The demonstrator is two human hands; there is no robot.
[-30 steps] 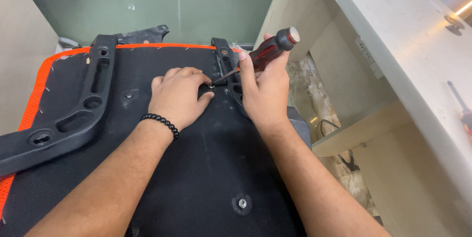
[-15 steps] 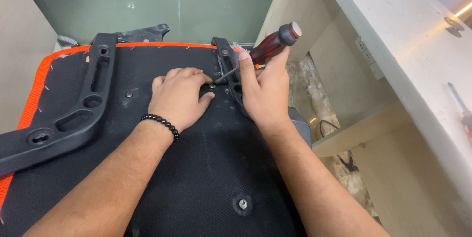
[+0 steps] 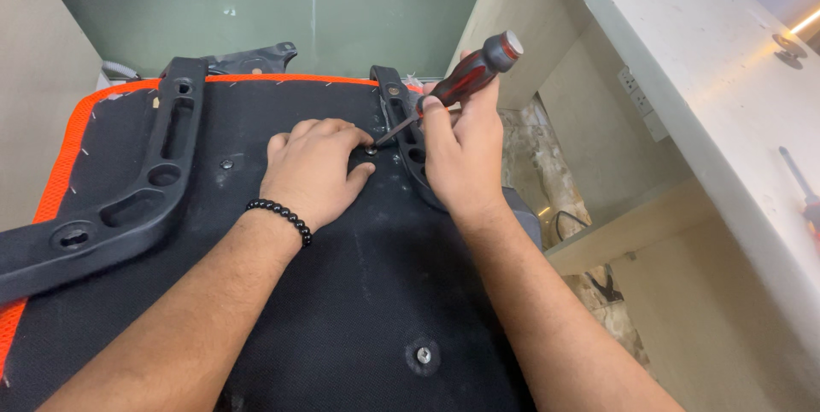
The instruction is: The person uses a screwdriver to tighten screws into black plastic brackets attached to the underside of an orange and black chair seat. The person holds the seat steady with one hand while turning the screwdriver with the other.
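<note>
A screwdriver [image 3: 465, 79] with a red-and-black handle is gripped in the right hand [image 3: 461, 151], fingers closed round the handle. The shaft is tilted down and to the left, and its tip is set on a screw [image 3: 371, 151] in the black seat base [image 3: 342, 292].

The left hand [image 3: 312, 169] is laid flat on the base, palm down, fingers loosely spread and holding nothing. Its fingertips are placed just beside the screw, with the thumb below it. A black bead bracelet [image 3: 280, 216] is worn at the left wrist.

The screw is found near the inner edge of the right bracket [image 3: 401, 122], a black plastic armrest mount lying along the right side of the base. The right hand is rested partly over this bracket. A second, longer bracket [image 3: 128, 198] is seen on the left side of the base, well apart from both hands, angled outward at its near end.

The base is covered in black fabric and edged with orange trim [image 3: 64, 156]. Another bolt [image 3: 423, 355] is seen in a recess lower on the base, between the two forearms. A pale counter [image 3: 683, 79] is seen to the right.
</note>
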